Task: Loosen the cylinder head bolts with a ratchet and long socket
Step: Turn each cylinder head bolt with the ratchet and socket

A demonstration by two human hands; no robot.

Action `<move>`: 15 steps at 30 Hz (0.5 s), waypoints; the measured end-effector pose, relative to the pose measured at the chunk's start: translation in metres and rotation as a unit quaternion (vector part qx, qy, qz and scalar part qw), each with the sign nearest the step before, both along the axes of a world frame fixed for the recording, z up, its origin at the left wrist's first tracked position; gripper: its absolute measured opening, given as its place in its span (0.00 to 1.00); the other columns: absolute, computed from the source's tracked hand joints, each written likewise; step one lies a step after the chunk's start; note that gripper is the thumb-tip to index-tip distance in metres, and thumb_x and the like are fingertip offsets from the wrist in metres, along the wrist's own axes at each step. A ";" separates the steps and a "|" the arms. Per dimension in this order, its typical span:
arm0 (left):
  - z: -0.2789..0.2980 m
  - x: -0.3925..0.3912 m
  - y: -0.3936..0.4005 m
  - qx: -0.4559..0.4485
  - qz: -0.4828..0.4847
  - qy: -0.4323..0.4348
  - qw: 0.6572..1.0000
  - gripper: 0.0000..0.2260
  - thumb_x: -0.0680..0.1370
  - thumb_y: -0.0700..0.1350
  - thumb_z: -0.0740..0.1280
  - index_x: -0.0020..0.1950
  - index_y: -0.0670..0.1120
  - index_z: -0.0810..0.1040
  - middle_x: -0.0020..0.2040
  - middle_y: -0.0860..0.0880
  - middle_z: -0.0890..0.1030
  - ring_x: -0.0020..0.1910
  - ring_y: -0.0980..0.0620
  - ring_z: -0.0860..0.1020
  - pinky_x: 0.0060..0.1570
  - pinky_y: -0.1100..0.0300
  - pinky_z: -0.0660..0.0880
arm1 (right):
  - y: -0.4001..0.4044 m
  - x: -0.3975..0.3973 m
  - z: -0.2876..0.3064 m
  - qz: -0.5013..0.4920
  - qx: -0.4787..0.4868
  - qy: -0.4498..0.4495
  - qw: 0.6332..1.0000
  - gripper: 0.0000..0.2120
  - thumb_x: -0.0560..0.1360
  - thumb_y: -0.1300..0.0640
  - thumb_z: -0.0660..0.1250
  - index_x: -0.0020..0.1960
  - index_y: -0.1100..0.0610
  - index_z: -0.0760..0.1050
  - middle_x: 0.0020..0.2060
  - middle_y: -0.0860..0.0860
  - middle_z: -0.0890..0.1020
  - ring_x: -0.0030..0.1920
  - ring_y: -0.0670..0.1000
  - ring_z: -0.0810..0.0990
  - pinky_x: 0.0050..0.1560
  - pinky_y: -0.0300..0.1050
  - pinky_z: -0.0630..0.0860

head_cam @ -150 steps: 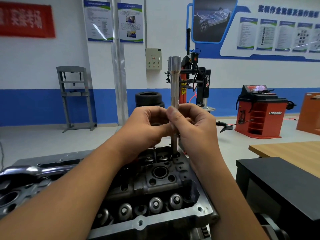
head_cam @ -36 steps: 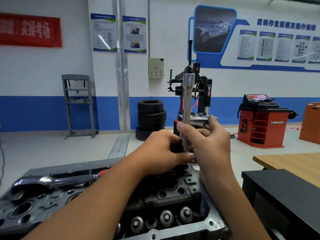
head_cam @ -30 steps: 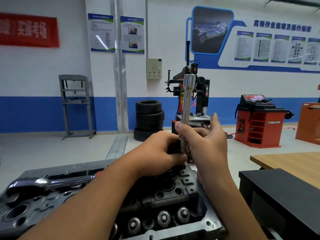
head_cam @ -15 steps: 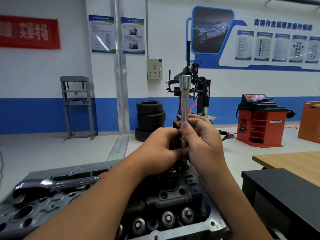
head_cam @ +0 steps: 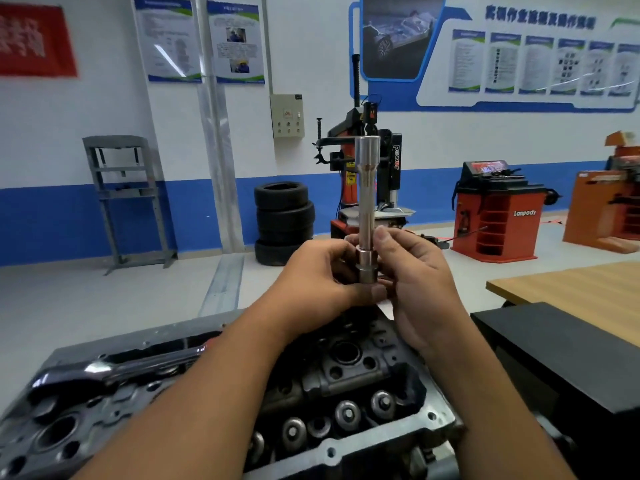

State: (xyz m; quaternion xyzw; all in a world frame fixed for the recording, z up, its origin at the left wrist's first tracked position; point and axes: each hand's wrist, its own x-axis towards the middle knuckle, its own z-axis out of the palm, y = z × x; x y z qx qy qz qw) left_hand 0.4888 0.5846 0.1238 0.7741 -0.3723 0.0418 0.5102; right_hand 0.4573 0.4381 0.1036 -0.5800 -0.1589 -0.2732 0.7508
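Both hands meet at the lower end of the long socket (head_cam: 366,209), which stands upright above the far end of the cylinder head (head_cam: 349,382). The left hand (head_cam: 322,278) curls its fingers and thumb around the stepped collar near the bottom, and the right hand (head_cam: 412,271) pinches the shaft just above it, thumb on the near side. The socket's lower tip is hidden behind the left thumb, so whether it sits on a bolt or hangs just above the head cannot be told from here. The ratchet (head_cam: 114,368) lies unheld across the left part of the head, well apart from the socket, so the tool is probably not yet assembled. The socket is polished steel: rigid, dense for its slim shape, and likely slick, more so if the head carries oil. Being tall and narrow, it will tip easily when held only at the bottom, so a hold low on the collar, where the step gives the fingers a ledge, suits steadying it, while the wider top end is where the ratchet's drive must seat. The ratchet looks heavy and stiff, best taken far out on its handle for leverage. The cast head is massive and should not shift.
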 end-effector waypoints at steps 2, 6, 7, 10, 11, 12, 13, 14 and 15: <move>-0.001 0.001 -0.002 0.009 0.039 -0.010 0.999 0.13 0.71 0.44 0.83 0.52 0.46 0.84 0.44 0.49 0.88 0.46 0.50 0.87 0.53 0.46 0.84 | -0.001 -0.001 0.002 0.002 0.033 0.017 0.999 0.17 0.71 0.49 0.73 0.53 0.60 0.84 0.50 0.59 0.87 0.50 0.59 0.85 0.52 0.62 0.82; -0.007 0.002 -0.006 0.002 0.021 -0.004 1.000 0.11 0.75 0.46 0.79 0.56 0.51 0.85 0.46 0.50 0.88 0.47 0.50 0.87 0.55 0.42 0.83 | -0.003 0.003 0.001 -0.002 0.006 0.024 1.000 0.27 0.70 0.57 0.80 0.67 0.53 0.77 0.61 0.53 0.85 0.59 0.53 0.86 0.57 0.53 0.83; -0.007 0.003 -0.007 0.003 0.014 -0.010 1.000 0.11 0.75 0.47 0.77 0.57 0.52 0.85 0.48 0.51 0.88 0.50 0.50 0.87 0.56 0.42 0.82 | -0.003 0.004 0.000 0.005 -0.009 0.020 1.000 0.28 0.70 0.60 0.78 0.69 0.49 0.75 0.62 0.51 0.85 0.59 0.52 0.86 0.56 0.47 0.83; -0.007 0.004 -0.005 0.010 -0.015 -0.009 1.000 0.14 0.76 0.43 0.74 0.60 0.54 0.84 0.53 0.54 0.88 0.55 0.55 0.85 0.59 0.46 0.82 | -0.002 0.007 -0.003 0.000 -0.060 0.013 0.998 0.32 0.72 0.60 0.76 0.73 0.45 0.71 0.61 0.49 0.86 0.61 0.49 0.84 0.56 0.42 0.81; -0.006 0.004 -0.004 0.017 -0.029 -0.006 0.999 0.15 0.77 0.40 0.73 0.62 0.53 0.84 0.54 0.55 0.87 0.56 0.57 0.85 0.60 0.49 0.82 | 0.000 0.007 -0.003 -0.003 -0.073 0.014 0.997 0.33 0.73 0.59 0.75 0.74 0.46 0.69 0.60 0.50 0.86 0.62 0.50 0.84 0.59 0.45 0.81; -0.005 0.003 -0.003 0.024 -0.041 -0.003 0.999 0.16 0.78 0.37 0.72 0.63 0.51 0.83 0.55 0.55 0.87 0.57 0.58 0.84 0.61 0.53 0.81 | 0.001 0.007 -0.002 -0.004 -0.082 0.015 0.996 0.33 0.74 0.58 0.74 0.76 0.47 0.68 0.59 0.52 0.86 0.63 0.52 0.84 0.62 0.49 0.80; -0.005 0.003 -0.003 0.030 -0.044 -0.003 0.999 0.17 0.78 0.35 0.72 0.64 0.50 0.82 0.56 0.54 0.87 0.58 0.58 0.84 0.62 0.54 0.81 | 0.002 0.007 -0.002 -0.004 -0.086 0.011 0.996 0.32 0.75 0.57 0.73 0.76 0.48 0.68 0.58 0.53 0.87 0.63 0.53 0.84 0.63 0.51 0.80; -0.004 0.003 -0.003 0.034 -0.036 -0.004 0.999 0.17 0.78 0.34 0.73 0.64 0.49 0.82 0.56 0.53 0.87 0.58 0.56 0.84 0.62 0.52 0.81 | 0.003 0.006 -0.001 -0.002 -0.081 0.006 0.997 0.30 0.76 0.56 0.72 0.76 0.49 0.68 0.57 0.54 0.87 0.63 0.54 0.84 0.62 0.51 0.80; -0.004 0.002 -0.004 0.034 -0.023 -0.007 0.999 0.17 0.77 0.33 0.74 0.63 0.48 0.82 0.56 0.52 0.86 0.57 0.55 0.85 0.61 0.50 0.81 | 0.004 0.005 -0.001 -0.001 -0.070 -0.002 0.998 0.27 0.77 0.55 0.71 0.75 0.51 0.68 0.57 0.56 0.87 0.62 0.55 0.84 0.59 0.48 0.81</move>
